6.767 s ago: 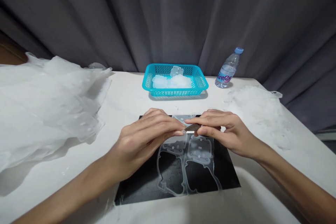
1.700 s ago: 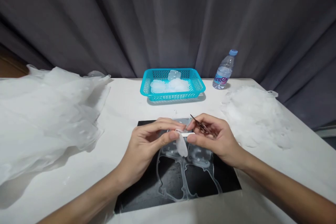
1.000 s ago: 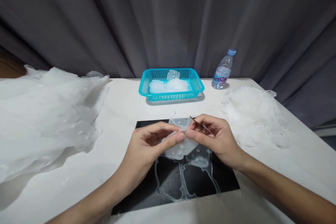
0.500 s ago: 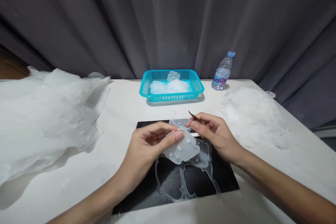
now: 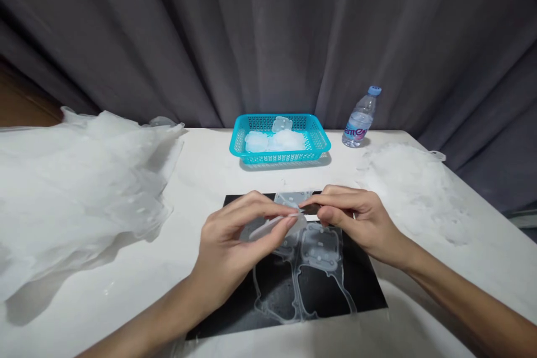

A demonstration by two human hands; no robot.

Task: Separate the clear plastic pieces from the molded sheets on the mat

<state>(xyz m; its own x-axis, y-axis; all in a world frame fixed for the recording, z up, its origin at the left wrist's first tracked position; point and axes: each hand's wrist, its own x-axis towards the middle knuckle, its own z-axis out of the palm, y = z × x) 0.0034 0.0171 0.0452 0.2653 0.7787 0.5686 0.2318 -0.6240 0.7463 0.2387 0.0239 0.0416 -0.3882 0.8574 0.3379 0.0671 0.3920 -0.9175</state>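
My left hand (image 5: 243,235) pinches a translucent, rounded-square plastic piece (image 5: 268,226), now tilted nearly edge-on. In my right hand (image 5: 363,218) is a thin, dark pointed tool (image 5: 311,208), its tip at the upper edge of that piece. Whether it is a blade or tweezers I cannot tell. Both hands are above a black mat (image 5: 327,291). On the mat lies a clear sheet frame (image 5: 298,291) with outlined openings, and similar rounded pieces (image 5: 321,246) sit in its upper part, partly covered by my hands.
A turquoise basket (image 5: 281,158) holding several translucent pieces (image 5: 287,140) stands at the back. Right of it is a water bottle (image 5: 359,120). A large pile of clear sheets (image 5: 84,196) fills the left side; a lower pile of translucent pieces (image 5: 415,190) lies on the right.
My left hand has turned the plastic piece from face-up to nearly edge-on. My right hand has brought the dark tool's tip down and against the piece's edge. The view has shifted slightly.
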